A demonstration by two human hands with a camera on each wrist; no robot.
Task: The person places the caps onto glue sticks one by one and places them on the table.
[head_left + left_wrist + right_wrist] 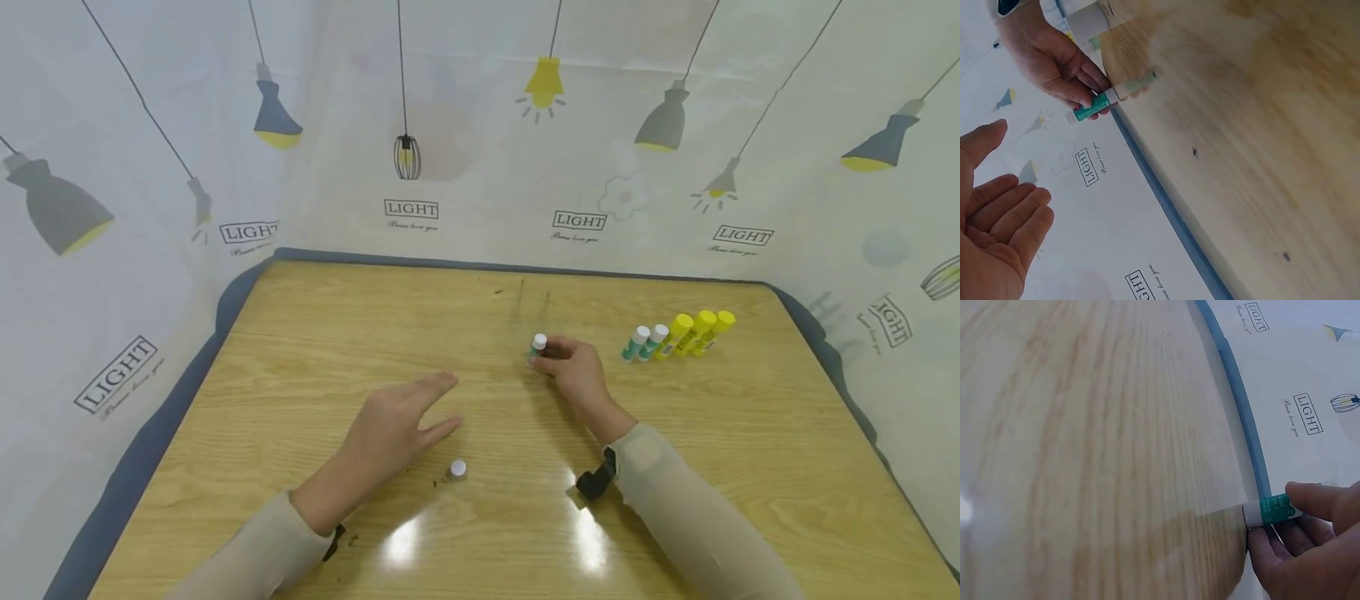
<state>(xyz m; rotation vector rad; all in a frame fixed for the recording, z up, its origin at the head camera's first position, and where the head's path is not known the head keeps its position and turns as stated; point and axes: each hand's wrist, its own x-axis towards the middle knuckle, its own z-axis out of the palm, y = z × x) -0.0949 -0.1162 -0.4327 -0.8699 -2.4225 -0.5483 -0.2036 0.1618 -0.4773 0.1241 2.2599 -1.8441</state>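
Note:
My right hand pinches a small green-and-white glue stick between thumb and fingers. The stick stands upright, its white base at the tabletop in the right wrist view. In the left wrist view, the same glue stick shows its green label beside the fingertips. My left hand hovers over the table with thumb and fingers spread, holding nothing; its palm and loosely bent fingers show in the left wrist view. A small white cap-like cylinder stands on the table just in front of the left hand.
Right of the right hand stands a slanting row: two green-and-white glue sticks, then three yellow glue sticks. The wooden table ends at a dark blue edge, with a lamp-printed curtain behind. Small dark specks mark the wood.

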